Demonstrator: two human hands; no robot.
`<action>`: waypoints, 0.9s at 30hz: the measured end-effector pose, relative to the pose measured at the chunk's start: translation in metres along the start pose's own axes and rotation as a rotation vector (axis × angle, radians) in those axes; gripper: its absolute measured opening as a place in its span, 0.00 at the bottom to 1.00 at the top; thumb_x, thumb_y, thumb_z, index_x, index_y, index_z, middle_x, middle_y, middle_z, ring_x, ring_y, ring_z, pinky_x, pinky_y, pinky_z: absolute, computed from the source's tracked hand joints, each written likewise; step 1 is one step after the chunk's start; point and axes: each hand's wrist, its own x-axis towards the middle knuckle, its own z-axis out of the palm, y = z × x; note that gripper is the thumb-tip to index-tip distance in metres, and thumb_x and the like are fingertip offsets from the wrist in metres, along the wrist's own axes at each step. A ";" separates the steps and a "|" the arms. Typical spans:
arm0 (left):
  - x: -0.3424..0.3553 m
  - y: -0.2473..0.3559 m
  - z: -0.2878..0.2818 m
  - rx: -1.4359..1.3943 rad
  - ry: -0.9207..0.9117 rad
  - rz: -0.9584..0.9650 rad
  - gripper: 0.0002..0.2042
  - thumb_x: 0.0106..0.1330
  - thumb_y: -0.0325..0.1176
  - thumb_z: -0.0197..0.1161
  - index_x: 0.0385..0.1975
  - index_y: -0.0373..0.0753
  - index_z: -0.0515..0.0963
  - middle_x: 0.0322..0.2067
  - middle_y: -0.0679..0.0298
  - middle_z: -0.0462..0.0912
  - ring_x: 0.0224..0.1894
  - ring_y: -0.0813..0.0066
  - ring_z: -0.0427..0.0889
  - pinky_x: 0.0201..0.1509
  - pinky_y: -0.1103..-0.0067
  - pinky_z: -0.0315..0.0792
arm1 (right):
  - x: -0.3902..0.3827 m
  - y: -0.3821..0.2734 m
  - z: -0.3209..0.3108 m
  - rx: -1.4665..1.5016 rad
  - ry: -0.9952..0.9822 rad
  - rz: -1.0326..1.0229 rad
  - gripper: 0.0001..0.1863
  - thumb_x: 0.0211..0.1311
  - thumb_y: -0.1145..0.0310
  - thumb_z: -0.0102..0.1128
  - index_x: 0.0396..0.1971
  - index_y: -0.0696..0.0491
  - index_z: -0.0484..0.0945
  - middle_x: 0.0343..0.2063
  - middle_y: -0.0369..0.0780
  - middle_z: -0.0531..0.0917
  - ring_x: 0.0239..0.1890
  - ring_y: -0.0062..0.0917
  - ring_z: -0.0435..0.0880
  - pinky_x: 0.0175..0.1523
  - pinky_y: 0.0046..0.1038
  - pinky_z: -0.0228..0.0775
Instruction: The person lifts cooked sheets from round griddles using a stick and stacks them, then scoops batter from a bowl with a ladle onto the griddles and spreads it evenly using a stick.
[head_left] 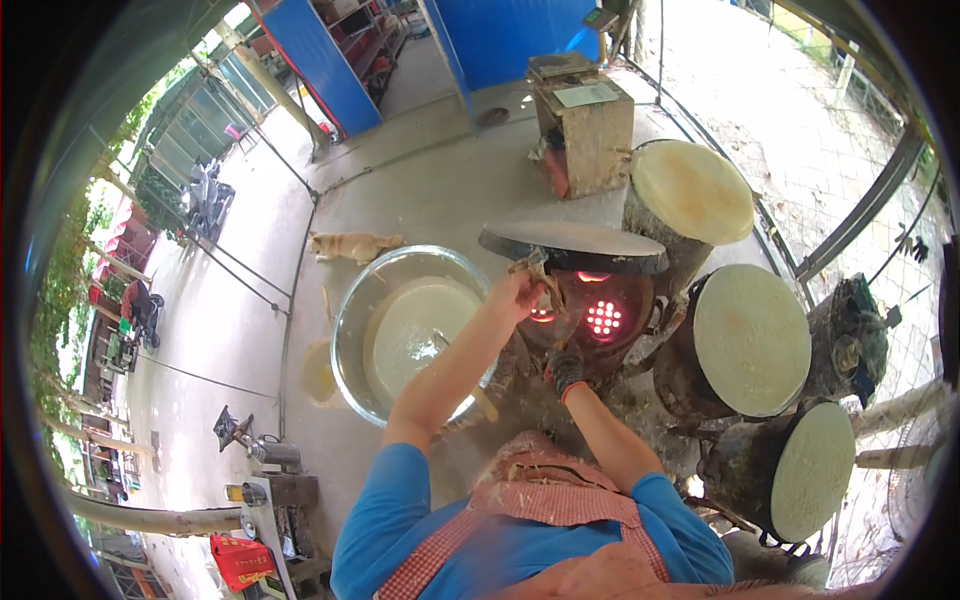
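Note:
My bare left hand (pixel 520 296) is closed on a crumpled brown cloth-like pad (pixel 530 263) against the near rim of a round black griddle (pixel 575 250). That griddle is raised and tilted above a stove (pixel 640 305). Beneath it, a coal briquette (pixel 604 319) with many holes glows red. Wearing a dark grey glove with an orange cuff, my right hand (pixel 566 370) sits low at the stove's near side, fingers curled; what it grips is hidden. Left of the stove stands a large clear basin (pixel 345 345) of pale batter (pixel 415 335), with a handle leaning out near my left forearm.
Round griddles covered with pale batter sheets stand on stoves at the right: a far one (pixel 692 190), a middle one (pixel 752 340) and a near one (pixel 812 472). A cat (pixel 355 246) lies beyond the basin. A worn box stand (pixel 590 135) is behind the stove.

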 end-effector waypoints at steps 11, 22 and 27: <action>-0.001 -0.013 0.010 0.028 0.017 -0.050 0.05 0.52 0.22 0.53 0.17 0.35 0.68 0.16 0.64 0.69 0.21 0.72 0.72 0.25 0.81 0.75 | 0.073 0.056 0.001 -0.242 0.192 -0.394 0.15 0.49 0.66 0.53 0.37 0.56 0.68 0.21 0.44 0.75 0.27 0.34 0.75 0.28 0.30 0.67; -0.001 -0.159 -0.134 -0.004 -0.008 -0.111 0.11 0.56 0.25 0.52 0.40 0.42 0.71 0.32 0.69 0.77 0.28 0.78 0.75 0.25 0.81 0.72 | -0.174 0.050 -0.162 -0.417 0.242 -0.483 0.22 0.51 0.70 0.50 0.48 0.58 0.63 0.38 0.46 0.72 0.36 0.32 0.71 0.39 0.29 0.65; 0.029 -0.212 -0.195 0.001 -0.071 -0.129 0.09 0.53 0.28 0.54 0.35 0.44 0.71 0.35 0.68 0.74 0.37 0.77 0.72 0.36 0.77 0.68 | -0.273 0.126 -0.234 -0.985 0.158 -0.359 0.25 0.48 0.69 0.51 0.50 0.54 0.62 0.44 0.52 0.69 0.42 0.45 0.69 0.45 0.38 0.63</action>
